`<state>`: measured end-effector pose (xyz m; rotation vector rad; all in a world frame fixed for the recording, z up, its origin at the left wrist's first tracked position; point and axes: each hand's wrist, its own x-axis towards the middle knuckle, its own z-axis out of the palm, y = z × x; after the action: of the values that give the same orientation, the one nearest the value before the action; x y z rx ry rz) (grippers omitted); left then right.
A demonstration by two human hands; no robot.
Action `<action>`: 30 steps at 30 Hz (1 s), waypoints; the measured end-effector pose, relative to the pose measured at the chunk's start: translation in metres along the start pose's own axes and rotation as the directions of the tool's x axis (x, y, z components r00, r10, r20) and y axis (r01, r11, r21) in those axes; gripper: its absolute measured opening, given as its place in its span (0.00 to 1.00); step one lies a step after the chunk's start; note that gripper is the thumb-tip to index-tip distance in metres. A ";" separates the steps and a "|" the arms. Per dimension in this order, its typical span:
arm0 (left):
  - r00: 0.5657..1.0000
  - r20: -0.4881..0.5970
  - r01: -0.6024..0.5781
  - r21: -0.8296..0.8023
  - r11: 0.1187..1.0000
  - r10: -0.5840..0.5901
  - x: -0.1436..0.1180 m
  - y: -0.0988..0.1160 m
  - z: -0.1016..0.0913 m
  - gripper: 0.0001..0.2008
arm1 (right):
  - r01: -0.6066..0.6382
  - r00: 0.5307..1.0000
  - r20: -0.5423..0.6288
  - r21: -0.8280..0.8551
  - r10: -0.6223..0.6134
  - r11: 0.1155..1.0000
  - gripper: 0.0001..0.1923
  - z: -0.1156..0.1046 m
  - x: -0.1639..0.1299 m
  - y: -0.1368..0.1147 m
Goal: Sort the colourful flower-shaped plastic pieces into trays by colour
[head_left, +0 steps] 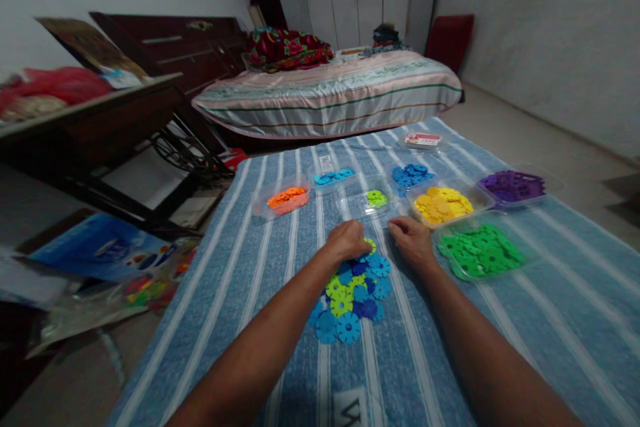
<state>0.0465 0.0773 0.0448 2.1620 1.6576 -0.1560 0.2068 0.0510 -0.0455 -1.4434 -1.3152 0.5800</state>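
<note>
My left hand (347,239) is closed at the far edge of a loose pile of plastic snowflake discs (342,295) in light blue, dark blue and yellow-green. A yellow-green snowflake disc (371,245) shows at its fingertips, partly hidden by them. To the right, apart from the pile, my right hand (411,239) has its fingers curled together; whatever may be in them is hidden. Just beyond both hands stands a clear tub with a few yellow-green discs (377,199). Yellow discs (443,205) fill another tub close to my right hand.
More clear tubs hold orange discs (288,199), light blue discs (334,177), blue discs (411,175), purple discs (513,185) and green discs (481,250). A lidded tub (423,140) lies at the far end of the striped cloth (240,267). Beyond is a bed (325,103).
</note>
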 end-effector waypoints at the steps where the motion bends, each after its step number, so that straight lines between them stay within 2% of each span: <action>1: 1.000 -0.004 -0.001 -0.077 0.997 0.000 0.003 -0.002 0.001 0.05 | 0.004 1.000 0.001 0.003 -0.004 1.000 0.17 0.000 0.000 0.000; 3: 1.000 -0.015 -0.007 -0.260 0.965 0.004 0.007 -0.007 0.005 0.03 | 0.010 1.000 -0.001 0.006 -0.010 1.000 0.16 0.000 0.000 -0.001; 7: 0.998 -0.001 -0.051 -0.566 0.823 0.061 0.007 -0.015 0.008 0.03 | 0.016 1.000 0.000 0.000 -0.016 1.000 0.16 0.000 0.000 -0.002; 12: 0.994 0.013 -0.065 -0.730 0.680 0.109 0.001 -0.012 -0.008 0.02 | 0.005 1.000 0.000 0.002 -0.005 1.000 0.17 0.000 0.001 -0.003; 15: 0.997 -0.052 -0.081 -0.794 0.603 0.065 0.002 -0.005 -0.024 0.03 | 0.008 1.000 0.002 0.005 -0.008 1.000 0.17 0.000 0.001 -0.004; 18: 0.984 -0.172 -0.120 -0.827 0.549 -0.044 0.011 0.003 -0.041 0.03 | 0.008 1.000 0.003 0.006 -0.008 1.000 0.16 0.000 0.001 -0.004; 21: 0.946 -0.280 -0.148 -0.819 0.554 -0.162 0.028 0.011 -0.054 0.02 | -0.001 1.000 0.008 0.007 0.001 1.000 0.15 0.000 0.001 -0.004; 24: 0.922 -0.322 -0.147 -0.804 0.576 -0.214 0.048 0.019 -0.059 0.02 | -0.006 1.000 0.013 0.010 0.006 1.000 0.15 -0.001 0.001 -0.004; 27: 0.924 -0.323 -0.136 -0.779 0.612 -0.206 0.067 0.024 -0.055 0.03 | -0.006 1.000 0.012 0.010 0.006 1.000 0.15 -0.001 0.001 -0.004; 30: 0.910 -0.385 -0.158 -0.667 0.728 -0.155 0.078 0.021 -0.051 0.08 | -0.013 1.000 0.015 0.011 0.013 1.000 0.15 -0.002 0.001 -0.004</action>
<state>0.0807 0.1626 0.0707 1.6583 1.5625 0.8658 0.2068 0.0505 -0.0411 -1.4419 -1.3134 0.6067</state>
